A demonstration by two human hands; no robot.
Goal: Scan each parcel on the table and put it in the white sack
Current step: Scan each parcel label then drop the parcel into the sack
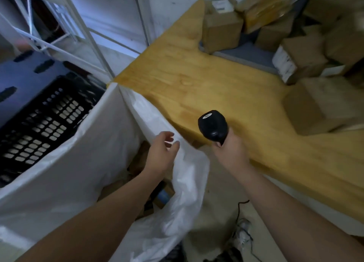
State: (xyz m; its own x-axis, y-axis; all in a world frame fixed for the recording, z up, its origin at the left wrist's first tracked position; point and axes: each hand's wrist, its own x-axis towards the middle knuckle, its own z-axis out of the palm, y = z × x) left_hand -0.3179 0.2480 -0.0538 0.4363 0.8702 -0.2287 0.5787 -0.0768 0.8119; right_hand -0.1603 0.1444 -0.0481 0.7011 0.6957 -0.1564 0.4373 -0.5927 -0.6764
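The wooden desk (197, 80) spreads ahead and right of both hands. The white sack (69, 163) gapes open below and left of the left hand's fingers (174, 145), with brown parcels (137, 159) showing inside. The nearest parcel (319, 106), a blurred brown box, lies on the desk ahead and well right of the right hand (230, 149), its long side seemingly running rightward; more boxes (222, 31) sit beyond. The right hand is nearer it but grips the black scanner (213, 125), fingers curled round the handle. The left hand (160, 153) hovers at the sack's rim, fingers loosely spread, holding nothing.
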